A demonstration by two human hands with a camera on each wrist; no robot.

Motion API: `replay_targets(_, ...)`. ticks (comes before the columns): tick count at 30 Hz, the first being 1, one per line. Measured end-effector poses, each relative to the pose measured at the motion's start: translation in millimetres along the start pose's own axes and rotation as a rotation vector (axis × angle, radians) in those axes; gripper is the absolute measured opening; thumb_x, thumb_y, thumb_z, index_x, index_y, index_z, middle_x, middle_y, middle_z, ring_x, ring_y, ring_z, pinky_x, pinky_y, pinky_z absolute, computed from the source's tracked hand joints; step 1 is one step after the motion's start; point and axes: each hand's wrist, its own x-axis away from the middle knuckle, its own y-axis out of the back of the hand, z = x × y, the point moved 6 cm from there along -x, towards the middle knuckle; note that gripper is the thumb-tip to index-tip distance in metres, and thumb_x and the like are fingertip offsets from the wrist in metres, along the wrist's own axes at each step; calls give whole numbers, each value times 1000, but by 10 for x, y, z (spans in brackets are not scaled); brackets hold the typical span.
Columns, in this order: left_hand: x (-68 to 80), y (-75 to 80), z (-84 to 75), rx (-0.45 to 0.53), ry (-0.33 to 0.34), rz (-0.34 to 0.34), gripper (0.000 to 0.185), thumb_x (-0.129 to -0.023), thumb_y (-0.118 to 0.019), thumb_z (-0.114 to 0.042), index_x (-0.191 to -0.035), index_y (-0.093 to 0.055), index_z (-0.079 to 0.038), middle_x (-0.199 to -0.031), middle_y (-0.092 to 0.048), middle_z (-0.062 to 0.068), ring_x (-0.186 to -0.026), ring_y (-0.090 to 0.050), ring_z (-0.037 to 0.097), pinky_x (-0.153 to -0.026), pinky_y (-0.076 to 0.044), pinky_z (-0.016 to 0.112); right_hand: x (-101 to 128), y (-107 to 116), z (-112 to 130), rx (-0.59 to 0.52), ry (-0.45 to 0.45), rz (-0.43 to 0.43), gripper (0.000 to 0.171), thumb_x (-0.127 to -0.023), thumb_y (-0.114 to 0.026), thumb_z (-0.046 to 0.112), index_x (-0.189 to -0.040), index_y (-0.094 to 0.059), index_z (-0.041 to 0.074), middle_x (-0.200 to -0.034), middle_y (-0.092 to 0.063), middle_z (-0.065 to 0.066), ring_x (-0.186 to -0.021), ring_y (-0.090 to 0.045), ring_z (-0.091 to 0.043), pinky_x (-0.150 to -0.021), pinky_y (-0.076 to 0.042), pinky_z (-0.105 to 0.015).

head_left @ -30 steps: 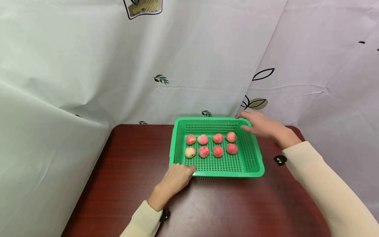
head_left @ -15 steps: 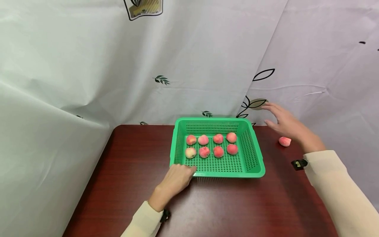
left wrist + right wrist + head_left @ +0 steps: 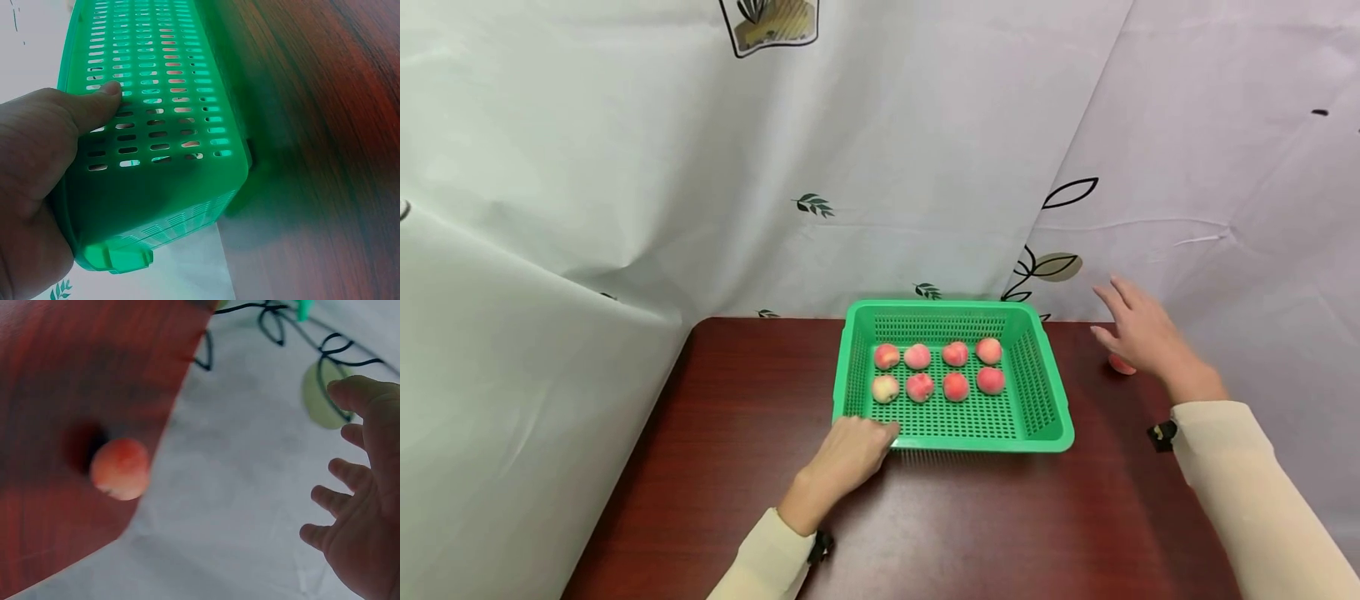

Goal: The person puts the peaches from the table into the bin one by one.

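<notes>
A green plastic basket (image 3: 1045,392) with perforated walls stands on the table, holding several peaches (image 3: 956,387) in two rows. My left hand (image 3: 853,450) grips the basket's near rim toward its left corner; in the left wrist view the thumb (image 3: 100,107) presses against the slotted outer wall. To the right of the basket, my right hand (image 3: 1146,332) hovers with fingers spread and nothing in them. Below it a single peach (image 3: 1122,365) lies on the table, partly covered by the hand in the head view. The right wrist view shows this peach (image 3: 120,469) whole, apart from the fingers.
The dark red wooden table (image 3: 737,400) has its back edge against a pale patterned cloth (image 3: 880,167). In the right wrist view the lone peach sits close to the table's edge. Cloth also hangs along the left and right sides.
My right hand has moved from the basket's far right corner rightward, then lowered over the lone peach, which came into sight on the way. The left hand keeps its grip on the rim.
</notes>
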Motion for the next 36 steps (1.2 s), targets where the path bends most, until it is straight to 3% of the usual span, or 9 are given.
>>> replay_targets(6,-1,-10,0,1,1,-1,39,-85,-65,-2,-63,-40,-21,-56,-18,-10,-50,-14,4,-47,-9,23,81,-218,-247,-45,-165,137,77,-97,-67,24,-158,-25,2,-161,-15,-37,-141,-19,-64,-105,-20,-82)
replay_targets(12,1,43,-20,-12,-22,-65,41,-80,-68,-1,-62,-38,-22,-60,-10,-12,-53,-8,3,-48,-7,21,154,-393,-438,-81,-271,200,82,-98,-65,31,-160,-19,3,-164,-7,-35,-141,-15,-65,-105,-18,-83)
replay_targets(21,9,78,-24,-33,-33,-83,41,-81,-70,-4,-62,-39,-23,-62,-9,-13,-54,-6,2,-48,-6,21,204,-588,-558,-128,-316,248,86,-100,-62,38,-161,-16,2,-163,-6,-38,-141,-12,-69,-106,-13,-84)
replay_targets(28,15,71,-27,-31,-30,-87,42,-80,-69,-2,-62,-38,-23,-61,-8,-13,-54,-7,2,-48,-5,21,263,-766,-663,-165,-349,277,89,-99,-63,41,-160,-14,-3,-159,-9,-41,-137,-17,-69,-99,-20,-87)
replay_targets(36,13,72,-22,-35,-24,-67,41,-82,-69,-3,-63,-38,-22,-61,-10,-12,-54,-7,3,-49,-6,21,345,-917,-743,-227,-409,310,92,-97,-65,38,-160,-12,-4,-158,-6,-44,-134,-19,-73,-102,-19,-87)
